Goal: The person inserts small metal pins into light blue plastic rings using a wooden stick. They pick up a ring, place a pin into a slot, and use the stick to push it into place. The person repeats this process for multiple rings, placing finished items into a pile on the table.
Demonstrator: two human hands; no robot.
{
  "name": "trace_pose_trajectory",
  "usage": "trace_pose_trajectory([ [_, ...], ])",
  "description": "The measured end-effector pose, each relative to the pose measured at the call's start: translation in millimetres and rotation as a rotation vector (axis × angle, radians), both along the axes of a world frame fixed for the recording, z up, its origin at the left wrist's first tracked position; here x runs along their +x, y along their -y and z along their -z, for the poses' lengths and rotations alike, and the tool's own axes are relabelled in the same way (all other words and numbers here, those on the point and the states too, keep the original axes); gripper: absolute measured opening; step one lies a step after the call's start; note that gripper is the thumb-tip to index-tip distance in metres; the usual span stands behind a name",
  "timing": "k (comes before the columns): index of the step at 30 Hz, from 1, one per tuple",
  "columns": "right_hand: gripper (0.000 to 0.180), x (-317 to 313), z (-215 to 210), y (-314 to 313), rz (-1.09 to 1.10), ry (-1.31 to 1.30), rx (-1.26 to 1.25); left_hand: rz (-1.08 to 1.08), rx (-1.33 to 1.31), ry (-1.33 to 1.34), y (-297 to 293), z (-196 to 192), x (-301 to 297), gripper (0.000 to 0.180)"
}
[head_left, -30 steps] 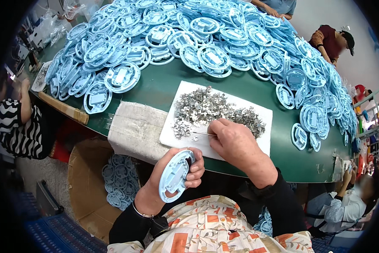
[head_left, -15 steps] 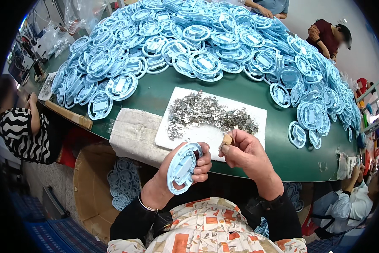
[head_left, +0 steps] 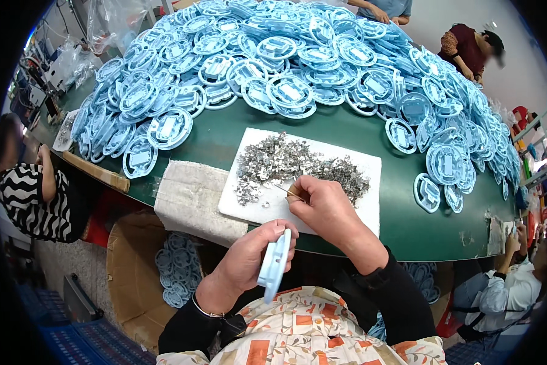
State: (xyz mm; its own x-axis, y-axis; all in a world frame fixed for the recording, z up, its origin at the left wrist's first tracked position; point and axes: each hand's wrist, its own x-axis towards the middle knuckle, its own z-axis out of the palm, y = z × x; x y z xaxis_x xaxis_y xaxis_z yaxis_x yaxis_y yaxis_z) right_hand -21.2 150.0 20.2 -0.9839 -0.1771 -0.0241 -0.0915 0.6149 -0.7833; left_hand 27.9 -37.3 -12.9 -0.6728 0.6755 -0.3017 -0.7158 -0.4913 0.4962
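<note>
My left hand [head_left: 243,258] is closed round a light blue round plastic part [head_left: 275,264], which is turned nearly edge-on. It hangs just in front of a white foam board [head_left: 270,207]. My right hand [head_left: 325,210] is over that board, fingers pinched on a thin pointed metal tool [head_left: 288,192]. The tool's tip points left toward a pile of small silvery metal clips [head_left: 285,159]. A few loose clips lie at the pile's near edge. My right fingers hide the tool's other end.
A large heap of the same blue parts [head_left: 291,91] covers the far side of the green table [head_left: 218,134]. Left of the board lies a pale cloth [head_left: 191,194]. Below the edge stands a cardboard box [head_left: 130,274] with more blue parts. Other people work around the table.
My right hand has moved left over the board, and the tool now points at the clips. My left hand has tilted the blue part from face-up to edge-on.
</note>
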Motion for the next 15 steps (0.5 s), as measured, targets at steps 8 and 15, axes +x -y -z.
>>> trace_pose_trajectory([
  [8,0.030,27.2,-17.6,-33.3,0.007,0.418,-0.592,-0.217,-0.548,-0.540,-0.8,-15.0,-7.3,0.024],
  [15,0.025,46.2,-5.4,-50.5,-0.033,0.515,-0.710,-0.123,-0.482,-0.474,-13.8,-13.3,-16.2,0.029],
])
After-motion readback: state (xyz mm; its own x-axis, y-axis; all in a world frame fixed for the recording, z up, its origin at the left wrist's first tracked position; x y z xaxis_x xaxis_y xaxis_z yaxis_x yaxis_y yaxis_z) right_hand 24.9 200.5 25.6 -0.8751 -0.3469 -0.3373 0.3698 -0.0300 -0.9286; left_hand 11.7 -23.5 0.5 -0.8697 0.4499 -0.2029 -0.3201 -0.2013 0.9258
